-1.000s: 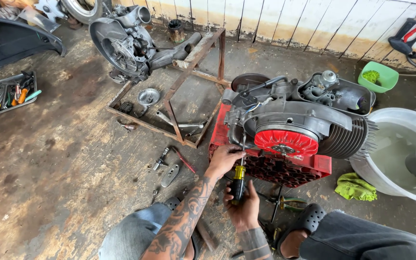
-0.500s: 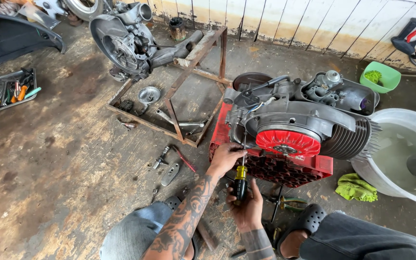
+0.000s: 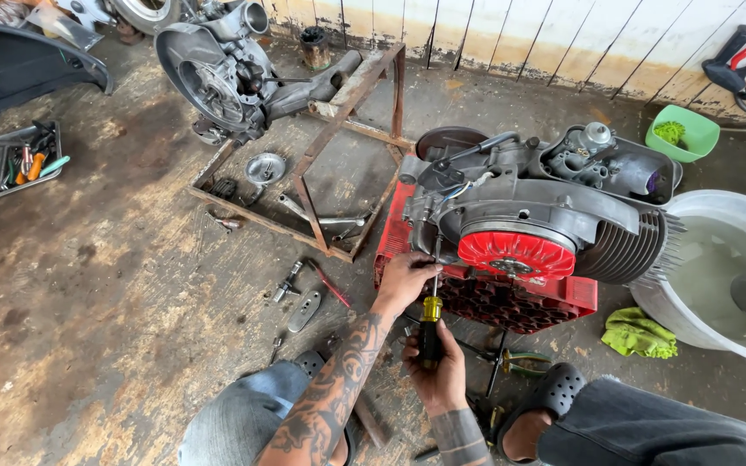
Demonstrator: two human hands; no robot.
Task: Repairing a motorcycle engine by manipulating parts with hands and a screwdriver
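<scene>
A screwdriver [image 3: 431, 319] stands at lower centre, its tip at the engine's [image 3: 546, 203] left edge. The right hand [image 3: 436, 373] clenches its handle; the left hand's [image 3: 403, 280] fingers pinch the shaft. Bare floor [image 3: 88, 285] spreads left.

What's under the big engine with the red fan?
A red plastic crate holds up the engine. Through its lattice side, the inside looks dark; what lies inside or beneath it is hidden.
</scene>
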